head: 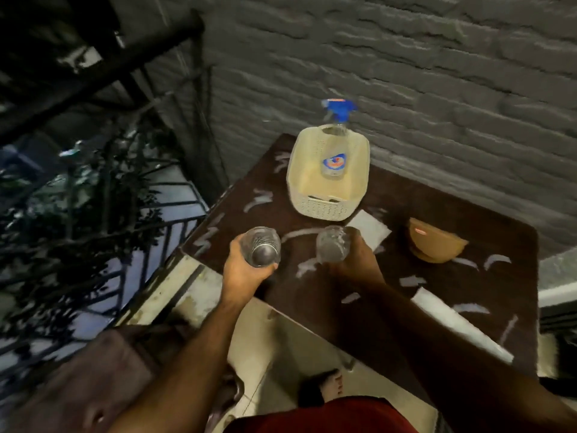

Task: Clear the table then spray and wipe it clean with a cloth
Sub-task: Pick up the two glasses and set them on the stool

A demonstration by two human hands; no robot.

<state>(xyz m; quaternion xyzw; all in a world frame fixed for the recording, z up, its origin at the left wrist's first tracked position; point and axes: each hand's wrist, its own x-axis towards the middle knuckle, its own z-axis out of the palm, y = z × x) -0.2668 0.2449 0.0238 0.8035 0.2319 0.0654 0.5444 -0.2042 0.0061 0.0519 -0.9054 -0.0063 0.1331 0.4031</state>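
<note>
Holding one glass (261, 247) per grip, above table (390, 289)

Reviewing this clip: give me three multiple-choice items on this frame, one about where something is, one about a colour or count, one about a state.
1. Where does the spray bottle stand?
A. inside the cream basket
B. on the floor
C. beside the bowl

2. How many glasses are being held?
A. none
B. one
C. two

3. How does the brown bowl lie on the table?
A. upright and full
B. upside down
C. stacked in the basket

Answers:
1 A: the bottle stands inside the basket's walls, its blue trigger above the far rim.
2 C: the left hand has a grip on one glass, the right hand on another glass.
3 B: its base faces up and its rim is down.
</note>
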